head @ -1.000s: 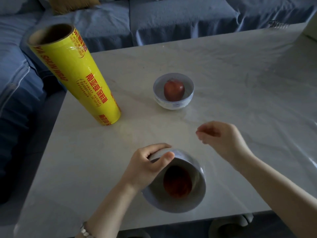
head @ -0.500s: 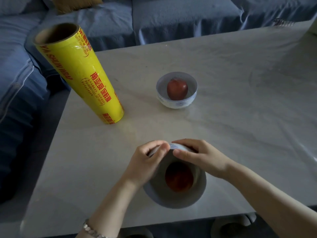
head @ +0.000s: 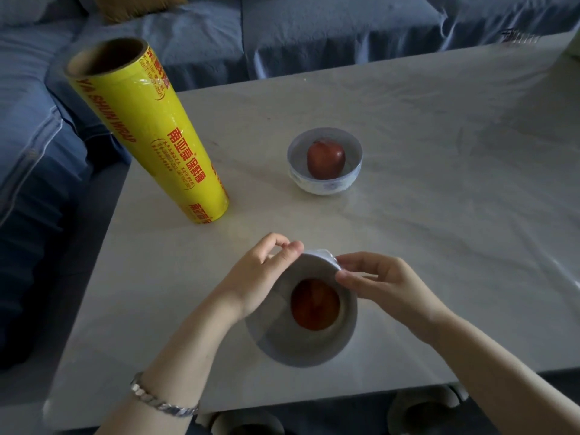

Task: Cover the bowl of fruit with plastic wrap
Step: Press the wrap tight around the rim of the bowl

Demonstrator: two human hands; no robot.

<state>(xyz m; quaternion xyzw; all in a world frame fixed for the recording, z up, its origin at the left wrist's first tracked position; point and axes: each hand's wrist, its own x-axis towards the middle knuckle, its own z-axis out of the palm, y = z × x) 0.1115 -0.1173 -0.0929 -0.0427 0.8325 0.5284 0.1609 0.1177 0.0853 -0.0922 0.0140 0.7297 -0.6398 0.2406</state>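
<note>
Both hands pinch wrap at the near bowl's far rim.

Left hand (head: pixel 260 277) steadies the bowl (head: pixel 301 337) by the table's (head: pixel 439 246) near edge; right hand (head: pixel 386 284), fingers closed, presses film so it clings.

We see a pale marbled worktop (head: pixel 408 127). On it a yellow plastic wrap roll (head: pixel 147 133) stands on end at ten o'clock. A white bowl (head: pixel 324 183) with a red apple (head: pixel 325 158) sits near centre; a second bowl (head: pixel 301 343) with fruit (head: pixel 314 304) sits at six o'clock.
</note>
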